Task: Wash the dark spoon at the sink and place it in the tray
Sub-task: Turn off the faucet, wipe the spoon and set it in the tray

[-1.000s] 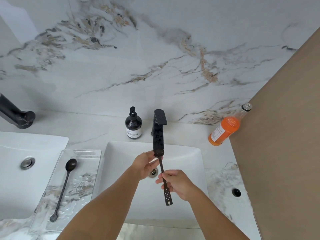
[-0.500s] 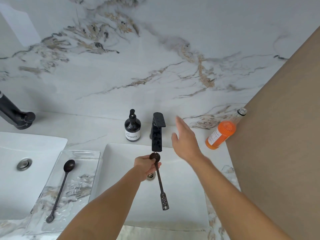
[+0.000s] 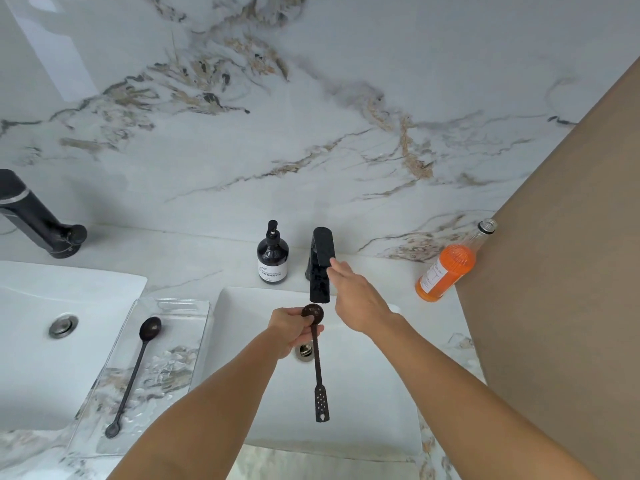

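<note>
At far left a black tap (image 3: 38,223) leans over a second basin (image 3: 69,341), its drain (image 3: 63,326) uncovered. Just right of that basin lies the clear tray (image 3: 187,304), straddling the counter between the two basins; one long spoon (image 3: 133,372) lies in it, bowl toward the wall, with bare tray either side of its handle. My left hand (image 3: 291,332) is over the sink (image 3: 381,393), fingers closed on the dark spoon (image 3: 317,362) just below its bowl; the bowl sits right under the faucet (image 3: 322,265) spout and the handle hangs toward me, its perforated flat end free above the white basin floor, touching nothing. The sink drain (image 3: 304,351) shows beside my left fingers. A soap bottle (image 3: 272,254) stands upright on the counter just left of the faucet, apart from it. My right hand (image 3: 356,299) is flat, fingers extended and together, holding nothing; the fingertips touch the right side of the faucet body. Whether water is running I cannot tell. Right of the sink an orange bottle (image 3: 446,268) stands against the brown panel (image 3: 561,271), near the sink's far right corner. The near half of the sink is unobstructed.
</note>
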The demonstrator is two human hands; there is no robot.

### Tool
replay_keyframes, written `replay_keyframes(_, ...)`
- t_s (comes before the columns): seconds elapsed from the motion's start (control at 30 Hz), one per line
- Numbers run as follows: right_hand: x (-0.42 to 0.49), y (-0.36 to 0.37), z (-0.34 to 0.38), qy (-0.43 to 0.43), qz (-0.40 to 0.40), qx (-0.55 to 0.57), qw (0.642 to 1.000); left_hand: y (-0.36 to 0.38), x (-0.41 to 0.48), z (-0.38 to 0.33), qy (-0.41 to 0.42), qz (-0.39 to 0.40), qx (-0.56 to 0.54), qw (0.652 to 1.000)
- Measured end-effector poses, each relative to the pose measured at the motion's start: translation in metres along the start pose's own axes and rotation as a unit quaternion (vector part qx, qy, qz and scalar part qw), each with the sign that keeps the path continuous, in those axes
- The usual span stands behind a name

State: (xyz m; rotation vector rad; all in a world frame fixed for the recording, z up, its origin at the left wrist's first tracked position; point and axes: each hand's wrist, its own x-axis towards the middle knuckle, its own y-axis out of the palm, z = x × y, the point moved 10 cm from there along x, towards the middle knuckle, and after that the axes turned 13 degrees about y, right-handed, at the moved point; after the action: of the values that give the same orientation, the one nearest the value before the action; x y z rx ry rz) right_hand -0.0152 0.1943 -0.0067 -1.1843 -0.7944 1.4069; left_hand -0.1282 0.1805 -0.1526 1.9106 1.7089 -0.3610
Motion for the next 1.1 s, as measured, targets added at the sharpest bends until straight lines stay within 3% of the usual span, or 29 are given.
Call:
replay_keyframes(0.1,-0.010,0.010,-0.035,0.123,-0.039,0.202,0.971,-0.003,-0.003,0.003,0.008,0.009,0.025,1.000)
replay_keyframes(0.13,-0.016,0.029,-0.050,0.185,-0.005,0.279,0.942,-0.002,-0.006,0.003,0.013,0.018,0.034,0.999)
replay_keyframes(0.23,-0.040,0.092,-0.063,0.297,0.133,0.503,0.801,0.010,-0.022,-0.002,0.040,0.069,0.055,0.995)
replay_keyframes(0.3,-0.045,0.098,-0.062,0.299,0.143,0.545,0.770,0.016,-0.034,-0.008,0.064,0.099,0.072,0.990)
replay_keyframes(0.4,-0.046,0.088,-0.065,0.309,0.118,0.554,0.764,0.018,-0.049,-0.019,0.091,0.094,0.049,0.990)
replay_keyframes(0.53,-0.041,0.049,-0.069,0.322,0.044,0.509,0.797,0.026,-0.067,-0.028,0.107,0.110,0.019,0.988)
replay_keyframes(0.6,-0.038,0.015,-0.066,0.302,-0.010,0.505,0.809,0.035,-0.076,-0.026,0.110,0.143,0.067,0.981)
replay_keyframes(0.7,-0.034,-0.039,-0.056,0.251,-0.067,0.531,0.807,0.049,-0.087,-0.029,0.137,0.175,0.124,0.967)
replay_keyframes(0.9,-0.052,-0.131,-0.032,0.116,-0.133,0.568,0.804,0.077,-0.098,-0.079,0.197,0.221,0.027,0.955)
replay_keyframes(1.1,-0.072,-0.159,-0.008,-0.019,-0.084,0.622,0.778,0.094,-0.108,-0.120,0.247,0.270,0.022,0.930)
